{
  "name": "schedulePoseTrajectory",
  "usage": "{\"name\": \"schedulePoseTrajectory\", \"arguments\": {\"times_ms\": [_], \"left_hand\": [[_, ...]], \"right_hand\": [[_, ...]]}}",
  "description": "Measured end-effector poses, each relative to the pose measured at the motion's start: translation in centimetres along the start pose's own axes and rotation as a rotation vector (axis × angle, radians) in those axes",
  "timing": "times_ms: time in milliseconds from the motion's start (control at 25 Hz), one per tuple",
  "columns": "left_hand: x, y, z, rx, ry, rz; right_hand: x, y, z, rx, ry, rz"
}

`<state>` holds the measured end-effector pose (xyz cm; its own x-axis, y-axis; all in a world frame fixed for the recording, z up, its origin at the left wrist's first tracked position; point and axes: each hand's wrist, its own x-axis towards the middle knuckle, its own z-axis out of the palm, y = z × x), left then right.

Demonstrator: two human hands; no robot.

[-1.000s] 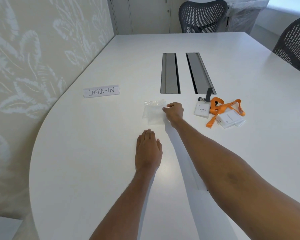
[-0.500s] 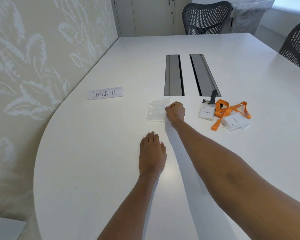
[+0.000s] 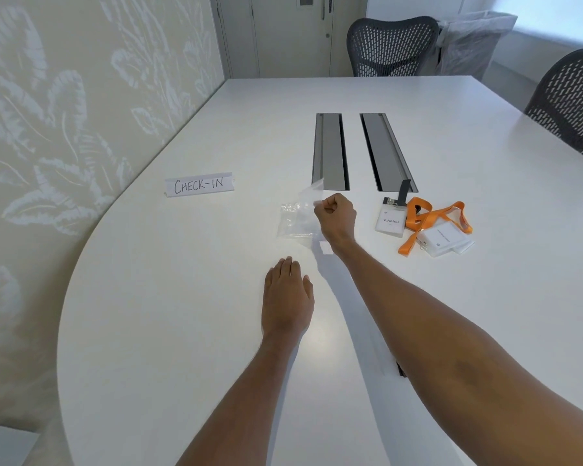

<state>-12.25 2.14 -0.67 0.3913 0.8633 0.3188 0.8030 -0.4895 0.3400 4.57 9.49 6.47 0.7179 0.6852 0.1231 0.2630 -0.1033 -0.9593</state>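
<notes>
A clear plastic bag (image 3: 297, 218) lies on the white table (image 3: 182, 297) near its middle. My right hand (image 3: 336, 215) pinches the bag's right edge with curled fingers, and the far corner of the bag stands lifted off the table. My left hand (image 3: 286, 297) rests flat on the table, palm down with straight fingers, nearer to me and apart from the bag.
A paper sign reading CHECK-IN (image 3: 199, 185) lies to the left. Right of my hand lie a name badge (image 3: 390, 220), an orange lanyard (image 3: 431, 216) and white badge holders (image 3: 445, 242). Two grey cable slots (image 3: 330, 151) run down the table. Mesh chairs (image 3: 392, 47) stand behind.
My right hand has closed on the bag's edge and raised its far corner off the table. My left hand has stayed flat in place.
</notes>
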Motion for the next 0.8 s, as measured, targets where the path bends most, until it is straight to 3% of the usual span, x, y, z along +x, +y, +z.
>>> {"name": "schedulePoseTrajectory", "arguments": {"times_ms": [160, 360, 520, 800], "left_hand": [[0.1, -0.1, -0.2, -0.036, -0.006, -0.002], [-0.1, -0.1, -1.2, -0.245, -0.009, -0.046], [-0.3, 0.7, -3.3, -0.506, 0.106, -0.1], [-1.0, 4.8, -8.5, -0.768, 0.126, 0.055]], "right_hand": [[-2.0, -2.1, -3.1, 0.152, -0.088, -0.081], [-4.7, -2.9, -7.6, -0.073, -0.232, -0.233], [-7.1, -2.5, -11.3, -0.251, -0.329, -0.328], [-10.4, -2.1, -16.4, -0.224, -0.362, -0.343]]}}
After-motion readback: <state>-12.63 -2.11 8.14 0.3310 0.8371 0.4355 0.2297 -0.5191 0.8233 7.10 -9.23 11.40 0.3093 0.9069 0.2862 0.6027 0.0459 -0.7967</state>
